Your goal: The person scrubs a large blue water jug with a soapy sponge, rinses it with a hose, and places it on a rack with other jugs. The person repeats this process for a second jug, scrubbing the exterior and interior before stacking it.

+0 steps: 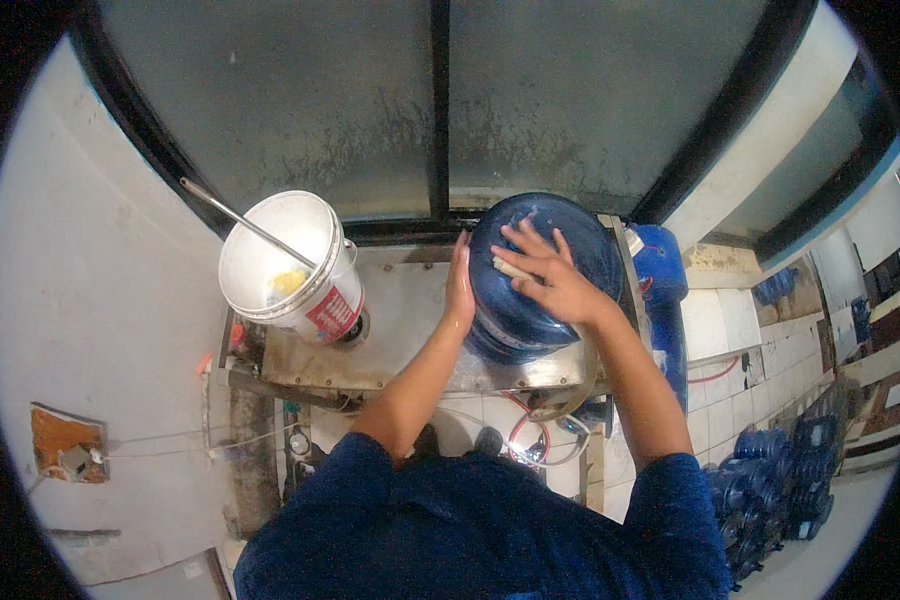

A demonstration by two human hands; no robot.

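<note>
While a large blue water jug (pixel 530 300) stands on a wet steel sink (pixel 410 330), it is steadied by the flat left hand (pixel 459 285) and pressed by the spread-fingered right hand (pixel 550 275), beside a white bucket (pixel 285 265)

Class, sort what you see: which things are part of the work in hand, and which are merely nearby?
In use: big blue water bottle; left hand on its side; right hand on top; metal stand.

Nearby: white bucket; metal rod; stacked blue bottles.

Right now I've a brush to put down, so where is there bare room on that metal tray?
The metal tray is bare between the white bucket and the blue water jug, up to the window sill. Its right side is crowded: the jug, with the left hand and right hand on it.
</note>
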